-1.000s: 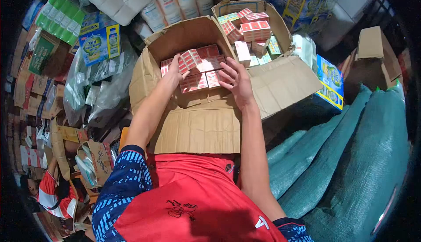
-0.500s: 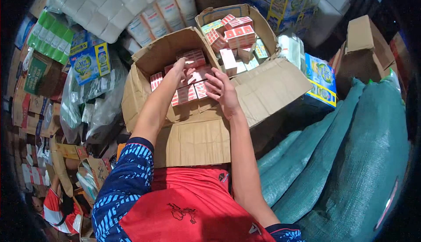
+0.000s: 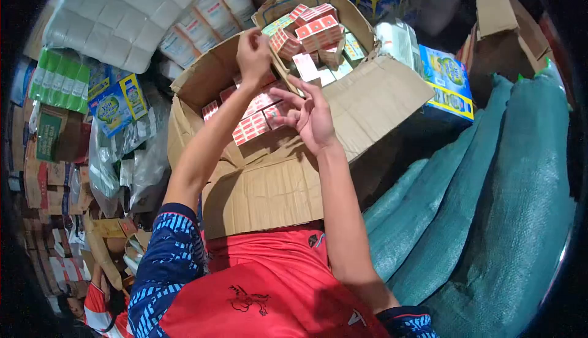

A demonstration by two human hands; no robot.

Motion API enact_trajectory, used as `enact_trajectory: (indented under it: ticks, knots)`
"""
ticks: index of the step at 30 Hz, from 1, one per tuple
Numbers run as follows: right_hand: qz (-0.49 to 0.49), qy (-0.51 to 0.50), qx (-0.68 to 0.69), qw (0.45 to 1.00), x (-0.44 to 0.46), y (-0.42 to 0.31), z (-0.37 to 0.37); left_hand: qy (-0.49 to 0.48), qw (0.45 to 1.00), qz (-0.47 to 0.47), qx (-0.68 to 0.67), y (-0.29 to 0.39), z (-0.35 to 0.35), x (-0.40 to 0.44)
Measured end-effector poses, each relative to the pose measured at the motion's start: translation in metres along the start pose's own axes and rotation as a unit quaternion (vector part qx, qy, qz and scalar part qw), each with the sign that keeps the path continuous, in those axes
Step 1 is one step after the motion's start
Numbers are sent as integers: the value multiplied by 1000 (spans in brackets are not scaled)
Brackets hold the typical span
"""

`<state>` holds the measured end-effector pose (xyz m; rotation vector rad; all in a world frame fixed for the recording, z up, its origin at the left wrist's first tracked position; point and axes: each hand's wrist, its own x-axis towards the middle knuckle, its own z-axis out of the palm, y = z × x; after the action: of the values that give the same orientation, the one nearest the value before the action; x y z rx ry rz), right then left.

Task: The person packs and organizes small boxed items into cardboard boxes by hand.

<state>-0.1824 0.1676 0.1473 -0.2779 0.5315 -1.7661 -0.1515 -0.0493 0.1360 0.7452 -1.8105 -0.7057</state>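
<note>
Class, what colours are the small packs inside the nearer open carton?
The small packs are red and white, best seen in the head view.

The open brown cardboard box (image 3: pixel 264 200) can be entered from above along its left side, and from its front between the two forearms. The left hand (image 3: pixel 254 57), above its far right part, and the left forearm (image 3: pixel 211 145) slanting over it bar the middle; the right hand (image 3: pixel 315 122), fingers spread, blocks its right edge. Just beyond that edge stands a second, carton-filled brown cardboard box (image 3: pixel 362 24). White plastic-wrapped packs (image 3: pixel 116 22) crowd its back; long green woven sacks (image 3: pixel 520 209) limit passage to its right.
</note>
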Motion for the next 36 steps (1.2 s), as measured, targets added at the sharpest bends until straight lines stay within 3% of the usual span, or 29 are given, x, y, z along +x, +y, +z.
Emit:
enact_trajectory:
  ticks: [4, 7, 11, 12, 15, 18, 21, 26, 31, 32, 33, 36]
  knots:
    - [-51, 32, 96, 994, -2, -9, -2, -149, 963, 202, 99, 32, 42, 39]
    - [-82, 70, 154, 982, 0, -13, -10, -245, 916, 229, 222, 12, 72, 62]
    - [-117, 80, 231, 962, 0, -17, -31, -391, 850, 134, 326, -55, 114, 71]
    - [-122, 72, 250, 958, -3, -21, -34, -397, 862, 127, 288, -65, 118, 64]
    - [-134, 99, 303, 938, -6, -27, -40, -365, 836, 132, 387, -86, 131, 46]
    - [-148, 119, 313, 931, -6, -30, -39, -393, 826, 143, 378, -74, 118, 39]
    - [-155, 149, 274, 937, -2, -28, -39, -375, 831, 135, 387, -31, 113, 43]
    - [-162, 223, 187, 943, 2, -23, -45, -283, 884, 234, 288, 27, 92, 24]
    - [-184, 228, 190, 937, 1, -25, -46, -328, 927, 149, 108, 90, 26, -16]
    - [-196, 164, 164, 953, 4, -27, -45, -348, 916, 162, 119, 108, 6, -29]
    - [-179, 227, 107, 951, -6, -32, -30, -366, 904, 178, 130, 125, -13, -40]
    - [-178, 234, 33, 955, -12, -35, -17, -318, 900, 256, 150, 154, -52, -68]
